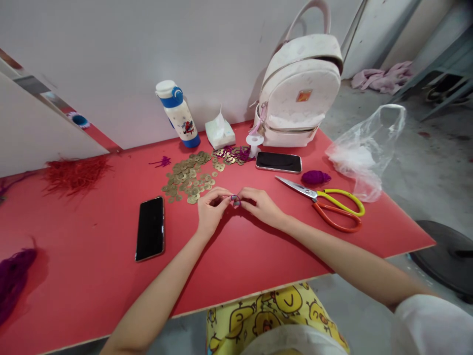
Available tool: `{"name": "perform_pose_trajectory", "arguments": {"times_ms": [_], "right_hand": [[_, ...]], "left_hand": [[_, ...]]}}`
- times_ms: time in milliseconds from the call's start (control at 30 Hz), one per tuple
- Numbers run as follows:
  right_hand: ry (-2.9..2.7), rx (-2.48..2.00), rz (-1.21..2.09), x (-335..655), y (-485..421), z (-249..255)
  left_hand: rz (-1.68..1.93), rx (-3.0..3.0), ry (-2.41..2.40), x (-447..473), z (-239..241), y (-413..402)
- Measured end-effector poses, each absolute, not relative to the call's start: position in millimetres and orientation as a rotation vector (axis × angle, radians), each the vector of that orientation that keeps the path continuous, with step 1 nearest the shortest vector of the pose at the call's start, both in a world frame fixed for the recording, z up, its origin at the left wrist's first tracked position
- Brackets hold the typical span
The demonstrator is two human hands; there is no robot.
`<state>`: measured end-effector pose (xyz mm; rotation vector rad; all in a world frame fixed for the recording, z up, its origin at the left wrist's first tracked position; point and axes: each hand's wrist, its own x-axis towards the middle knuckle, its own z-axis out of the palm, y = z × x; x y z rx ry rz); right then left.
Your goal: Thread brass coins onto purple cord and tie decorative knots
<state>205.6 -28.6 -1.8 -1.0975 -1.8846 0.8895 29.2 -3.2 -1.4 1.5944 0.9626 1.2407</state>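
My left hand point(210, 209) and my right hand point(259, 204) meet over the red table point(92, 276), fingertips pinched together on a small purple thread piece point(235, 199) between them. Just beyond my hands lies a heap of brass coins point(187, 178), some strung with purple thread point(232, 154). A ball of purple yarn point(315, 177) lies to the right, next to scissors point(325, 202) with yellow and orange handles.
Two dark phones lie on the table, one at the left point(150, 229), one at the back point(278, 161). A bottle point(178, 114), tissue pack point(219, 132), white spool point(254, 144), white backpack point(300, 93) and plastic bag point(364, 150) stand behind. Red tassels point(76, 173) lie left.
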Motion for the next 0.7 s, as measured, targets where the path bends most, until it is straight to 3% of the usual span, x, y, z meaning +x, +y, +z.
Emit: {"name": "perform_pose_trajectory", "arguments": {"times_ms": [400,700], "right_hand": [[-1.799,-1.083,0.781,209.8,-29.7,1.8],[-1.725,-1.074,0.884,207.4,-28.5,-3.2]], "left_hand": [[1.001,1.594,0.946,28.9,1.8,-5.1],[0.946,1.161,0.808,26.1,-3.4,-1.6]]}}
